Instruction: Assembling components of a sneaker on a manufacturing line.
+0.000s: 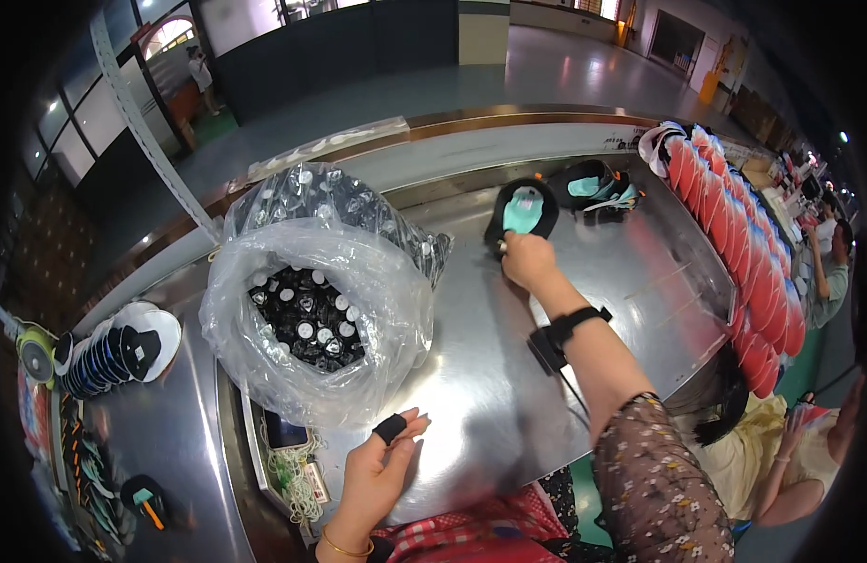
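Note:
At the far middle of the metal table, my right hand (pixel 527 261) is closed on the near end of a black shoe (pixel 549 216) with a teal insole. A black strap with a small box (pixel 549 349) sits on my right wrist. To the right of that shoe lie more black and teal shoes (pixel 598 188) with orange tabs. My left hand (pixel 377 469) is open with nothing in it, just below a big clear plastic bag (pixel 377 375). Through the bag's mouth show many small black pieces (pixel 307 310) with round white discs. A black band wraps one left finger.
Red and blue curved pieces (pixel 724 235) line the table's right edge in a long stack. Below the bag is a tray with tangled pale string (pixel 297 474). Black and white pieces (pixel 114 357) are stacked at left, beside a small fan (pixel 38 359). Other people sit at right.

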The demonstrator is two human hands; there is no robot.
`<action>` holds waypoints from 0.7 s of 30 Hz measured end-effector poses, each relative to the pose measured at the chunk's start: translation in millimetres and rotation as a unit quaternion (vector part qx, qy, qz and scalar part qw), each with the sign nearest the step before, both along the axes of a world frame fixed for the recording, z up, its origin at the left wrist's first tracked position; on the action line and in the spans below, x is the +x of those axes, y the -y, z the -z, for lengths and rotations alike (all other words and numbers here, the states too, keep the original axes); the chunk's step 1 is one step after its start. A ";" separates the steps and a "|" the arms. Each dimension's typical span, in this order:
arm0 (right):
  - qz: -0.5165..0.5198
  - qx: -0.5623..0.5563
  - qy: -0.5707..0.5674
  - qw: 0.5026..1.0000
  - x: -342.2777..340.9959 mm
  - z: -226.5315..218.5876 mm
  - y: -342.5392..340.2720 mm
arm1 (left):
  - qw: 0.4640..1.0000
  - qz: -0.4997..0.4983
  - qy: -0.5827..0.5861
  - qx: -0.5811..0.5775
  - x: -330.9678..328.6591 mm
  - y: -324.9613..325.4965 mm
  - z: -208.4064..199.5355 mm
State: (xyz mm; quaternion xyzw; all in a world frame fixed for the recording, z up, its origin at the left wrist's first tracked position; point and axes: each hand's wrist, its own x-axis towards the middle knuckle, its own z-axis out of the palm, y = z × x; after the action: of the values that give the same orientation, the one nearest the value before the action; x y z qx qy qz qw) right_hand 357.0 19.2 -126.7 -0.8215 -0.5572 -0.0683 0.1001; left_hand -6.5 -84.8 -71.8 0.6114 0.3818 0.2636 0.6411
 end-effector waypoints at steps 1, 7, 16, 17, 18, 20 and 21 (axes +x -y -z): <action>-0.063 0.001 0.013 0.998 -15.3 -4.3 13.6 | 0.996 0.036 -0.049 0.058 -2.0 -3.3 2.1; -0.325 -0.120 -0.146 0.927 -124.5 -19.4 175.0 | 0.890 0.096 -0.191 0.402 22.5 -6.4 17.5; -0.205 0.119 -0.145 0.961 -137.9 -8.3 267.2 | 0.772 0.135 -0.119 0.610 28.8 2.8 3.5; -0.118 0.208 -0.258 0.936 -137.0 -9.1 265.9 | 0.796 0.144 -0.103 0.579 23.2 8.6 -4.6; -0.022 0.289 -0.364 0.885 -137.5 -15.3 263.3 | 0.796 0.143 -0.104 0.580 20.0 15.3 -12.0; 0.088 0.427 -0.431 0.790 -128.2 -23.0 257.6 | 0.963 0.111 -0.215 0.116 13.2 31.4 -16.6; 0.073 0.452 -0.434 0.776 -137.0 -33.3 251.9 | 0.996 0.016 -0.072 -0.045 3.9 32.1 33.1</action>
State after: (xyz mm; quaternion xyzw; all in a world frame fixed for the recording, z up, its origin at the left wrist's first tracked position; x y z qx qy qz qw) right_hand 220.0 -232.7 -93.4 -0.6627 -0.2981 0.0446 0.6856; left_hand -2.6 -116.9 -104.9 0.6054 0.4283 0.1911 0.6431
